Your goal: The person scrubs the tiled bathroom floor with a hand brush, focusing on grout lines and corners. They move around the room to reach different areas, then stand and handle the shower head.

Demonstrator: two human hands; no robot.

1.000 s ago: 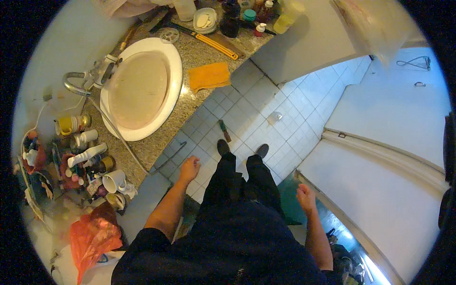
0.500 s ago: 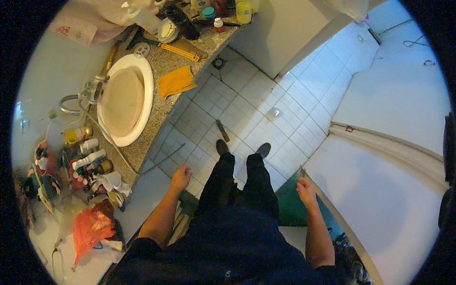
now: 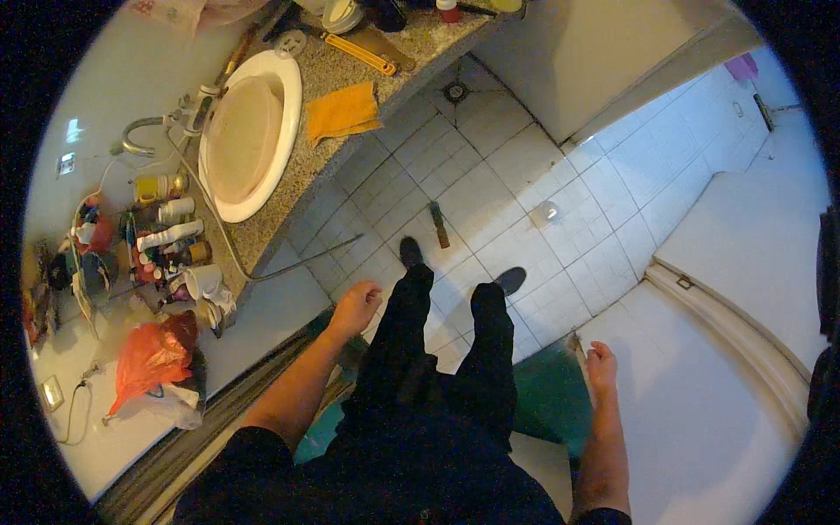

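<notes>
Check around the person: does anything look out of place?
Yes: a slim green-and-brown object lies on the tiled floor near the left shoe, where it might be stepped on; a thin hose trails past the counter's edge.

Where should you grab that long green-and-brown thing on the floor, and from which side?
Probably pinch the green-and-brown thing across its middle, from above: it's long, narrow and lies on the tiles, brown end nearer the shoes.

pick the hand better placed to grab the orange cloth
Probably the left hand: it is nearer the orange cloth and on the counter side, while the right hand is farther off, across the body.
</notes>
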